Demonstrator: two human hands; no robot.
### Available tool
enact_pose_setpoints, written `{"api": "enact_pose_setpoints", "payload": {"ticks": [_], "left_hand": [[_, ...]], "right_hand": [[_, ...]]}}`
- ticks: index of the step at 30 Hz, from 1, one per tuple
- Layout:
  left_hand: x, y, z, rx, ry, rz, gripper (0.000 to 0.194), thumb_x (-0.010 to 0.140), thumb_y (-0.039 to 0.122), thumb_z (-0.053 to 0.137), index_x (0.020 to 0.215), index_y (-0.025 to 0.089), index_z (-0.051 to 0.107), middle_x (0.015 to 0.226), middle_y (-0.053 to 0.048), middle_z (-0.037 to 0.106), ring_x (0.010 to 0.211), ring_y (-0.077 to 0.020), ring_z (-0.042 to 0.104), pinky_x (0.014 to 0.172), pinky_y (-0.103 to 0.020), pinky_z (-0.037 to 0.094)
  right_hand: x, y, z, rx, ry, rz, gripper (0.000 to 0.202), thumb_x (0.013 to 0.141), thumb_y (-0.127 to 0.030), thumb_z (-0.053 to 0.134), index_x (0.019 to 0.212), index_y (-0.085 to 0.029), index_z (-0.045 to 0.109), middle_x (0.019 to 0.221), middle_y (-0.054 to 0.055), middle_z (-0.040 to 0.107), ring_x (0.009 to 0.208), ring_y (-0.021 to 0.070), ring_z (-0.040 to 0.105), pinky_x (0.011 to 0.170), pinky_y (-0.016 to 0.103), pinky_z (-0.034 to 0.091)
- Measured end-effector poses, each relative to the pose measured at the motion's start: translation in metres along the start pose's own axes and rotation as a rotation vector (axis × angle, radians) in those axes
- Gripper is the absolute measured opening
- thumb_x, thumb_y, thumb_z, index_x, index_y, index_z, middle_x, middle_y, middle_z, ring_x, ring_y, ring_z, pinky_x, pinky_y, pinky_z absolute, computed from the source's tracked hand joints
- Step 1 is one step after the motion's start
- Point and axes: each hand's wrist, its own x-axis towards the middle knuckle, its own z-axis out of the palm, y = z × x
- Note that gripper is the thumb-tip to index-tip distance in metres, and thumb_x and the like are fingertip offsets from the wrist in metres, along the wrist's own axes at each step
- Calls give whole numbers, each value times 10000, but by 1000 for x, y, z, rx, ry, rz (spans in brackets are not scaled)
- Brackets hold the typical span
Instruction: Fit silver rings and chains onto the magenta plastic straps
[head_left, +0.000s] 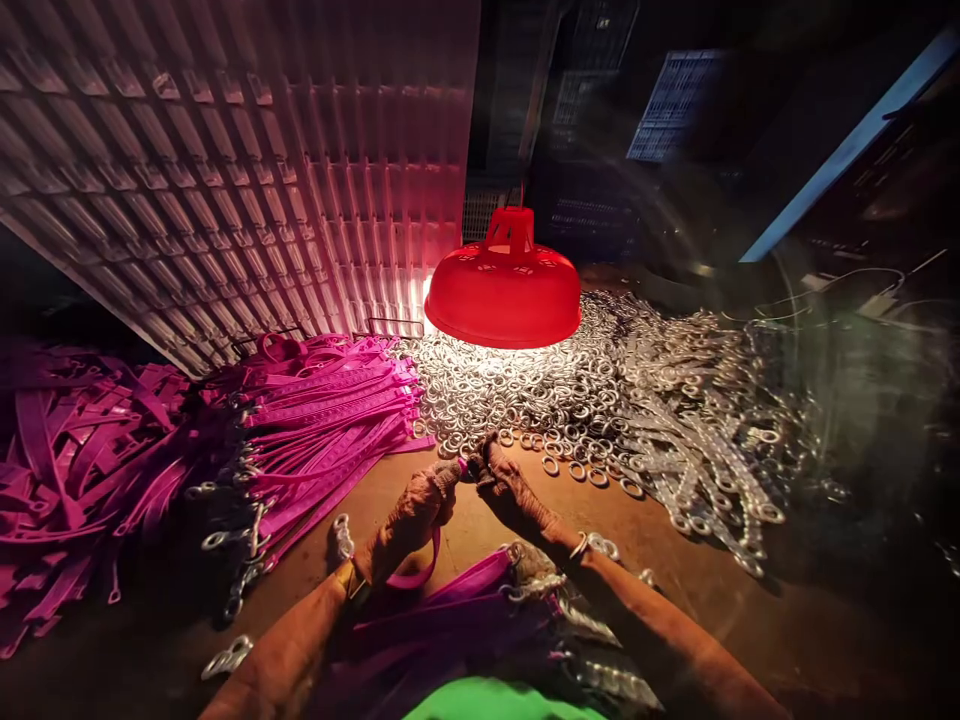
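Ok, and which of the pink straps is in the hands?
The pink strap looping down below the left hand; it alone hangs from a hand, while the other pink straps lie in heaps.

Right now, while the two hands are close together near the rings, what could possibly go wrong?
The strap hanging in a loop from the left hand might snag on the nearer purple straps. The right hand could scatter the loose metal rings lying close by. The lit red lamp hangs just beyond both hands, so a raised hand might bump it.
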Motion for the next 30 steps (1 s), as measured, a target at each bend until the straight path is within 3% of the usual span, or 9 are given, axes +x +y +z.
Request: {"api": "enact_pose_setpoints", "payload": {"ticks": [5,9,12,15,18,23,27,30], "left_hand": [[-6,3,5,145,-75,35,331,759,465,576,622,183,472,484,77,307,416,-49,216,400,-214,172],[-18,22,13,271,-70,28,320,696,467,608,632,174,497,477,68,366,402,-47,291,398,-203,213],[-26,43,17,225,-33,-72,349,647,494,615,635,162,509,475,48,448,381,-52,348,385,-202,250],[-37,64,16,164,-2,-177,347,610,459,668,585,163,489,412,94,350,346,-20,222,365,-200,128],[-56,75,12,211,-58,-247,323,640,439,676,592,159,525,376,109,288,336,-27,173,372,-232,79],[-96,52,11,258,-262,-262,423,717,467,664,525,150,459,481,76,298,457,-43,218,443,-243,129],[-121,25,18,108,-294,-297,471,723,557,642,577,136,489,558,33,405,537,-73,338,503,-239,241],[-132,15,24,88,-284,-283,458,782,545,591,627,116,537,604,6,461,580,-90,397,546,-240,308]], "right_hand": [[2,-4,-10,117,-107,74,126,846,-299,360,769,-212,410,674,13,481,610,146,405,566,272,378],[3,-15,-16,138,-153,82,140,877,-277,319,754,-218,349,674,2,457,584,124,404,544,253,364],[1,-33,-26,184,-248,38,187,915,-339,311,828,-196,392,705,3,476,577,113,457,537,236,398],[-10,-51,-35,181,-441,55,244,914,-388,393,1021,-169,402,678,-26,481,485,90,463,450,195,367],[-38,-65,-40,19,-486,-32,262,903,-298,448,1109,-160,361,660,-31,505,442,74,413,422,186,270],[-97,-73,-35,-170,-448,-202,194,885,-209,477,1034,-171,360,703,13,567,521,106,433,492,243,223],[-126,-69,-25,-76,-460,-101,106,905,-242,425,978,-195,365,589,-49,478,450,81,309,463,241,156],[-133,-69,-19,116,-462,24,179,878,-302,444,995,-194,361,592,-58,452,461,77,291,452,221,182]]}}
